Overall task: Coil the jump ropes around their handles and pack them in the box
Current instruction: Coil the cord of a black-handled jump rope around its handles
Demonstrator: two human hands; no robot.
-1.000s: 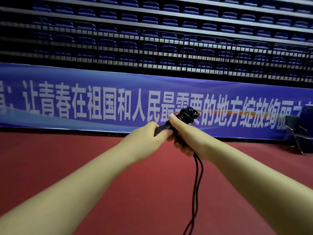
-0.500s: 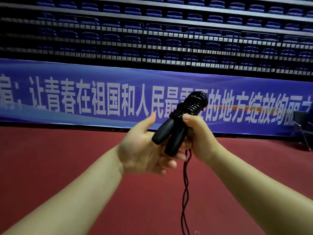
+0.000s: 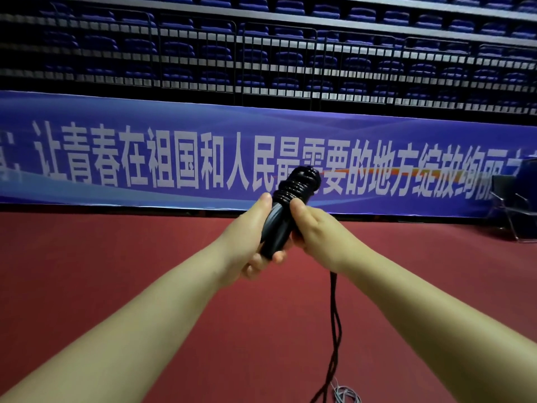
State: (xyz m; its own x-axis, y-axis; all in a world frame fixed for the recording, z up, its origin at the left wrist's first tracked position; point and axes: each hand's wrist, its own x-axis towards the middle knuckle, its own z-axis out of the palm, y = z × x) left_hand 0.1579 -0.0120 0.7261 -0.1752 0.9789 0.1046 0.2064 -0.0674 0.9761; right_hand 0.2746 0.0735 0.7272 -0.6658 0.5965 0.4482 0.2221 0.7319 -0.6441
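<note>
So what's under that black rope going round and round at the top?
The coiled rope wraps the top of the black handles, which both hands grip lower down. The coils hide the handle tops, so how the rope joins them cannot be seen.

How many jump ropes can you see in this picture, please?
1: a black jump rope, its handles gripped between the left hand and right hand, some cord coiled at their top and the rest hanging to the red floor. Others may lie out of view.

Your arms and hands: bare.
Left hand (image 3: 250,242), right hand (image 3: 316,231): no sleeves, gloves, rings or watch on either forearm.
</note>
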